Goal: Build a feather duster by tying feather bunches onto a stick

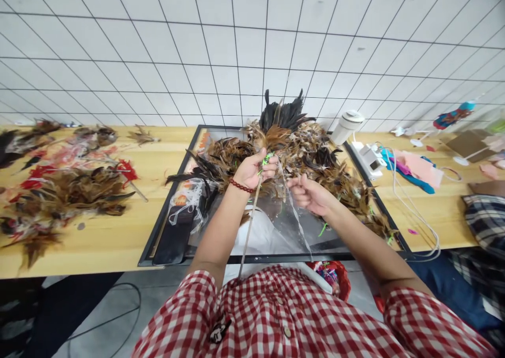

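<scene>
Closed around the top of a thin stick [250, 226], my left hand [254, 171] wears a red bead bracelet. Bright green strands [267, 159] show at its fingers, and a tuft of brown feathers [275, 136] rises just above them. To the right, my right hand [311, 194] has its fingers pinched on a thin translucent strip [295, 213]. The strip runs up toward the left hand, and its loose end hangs near the table edge. Brown and black feathers [315, 142] lie piled behind both hands on a black-framed glass panel [294, 257].
A black phone-like slab [170, 246] and tangled white strips [185, 203] lie on the panel's left side. More feathers [74, 190] cover the left table. At right are a white cup [347, 125], a power adapter [371, 159], cables [414, 211] and another person's plaid sleeve [485, 216].
</scene>
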Available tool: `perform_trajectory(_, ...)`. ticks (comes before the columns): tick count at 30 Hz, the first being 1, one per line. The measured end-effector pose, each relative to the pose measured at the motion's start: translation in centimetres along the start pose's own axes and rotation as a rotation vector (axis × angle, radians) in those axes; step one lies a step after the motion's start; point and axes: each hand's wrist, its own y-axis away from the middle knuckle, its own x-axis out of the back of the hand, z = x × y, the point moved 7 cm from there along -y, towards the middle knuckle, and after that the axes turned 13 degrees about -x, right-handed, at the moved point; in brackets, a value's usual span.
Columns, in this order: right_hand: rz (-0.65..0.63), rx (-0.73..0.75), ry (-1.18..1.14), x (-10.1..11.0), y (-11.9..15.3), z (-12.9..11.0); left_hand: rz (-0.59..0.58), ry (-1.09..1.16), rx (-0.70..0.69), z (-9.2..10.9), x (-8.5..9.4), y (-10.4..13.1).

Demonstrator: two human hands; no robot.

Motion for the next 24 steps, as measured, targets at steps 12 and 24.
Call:
perform_trajectory(12,0.109,0.193,-0.031,-1.0,-3.1,-2.9,0.11,-0.02,-0.006,2.9,1.1,0.3)
perform_trajectory(24,0.237,0.271,0.786,0.5,-8.7,-3.0,0.197,-0.09,-0.222,7.7,2.0,2.8)
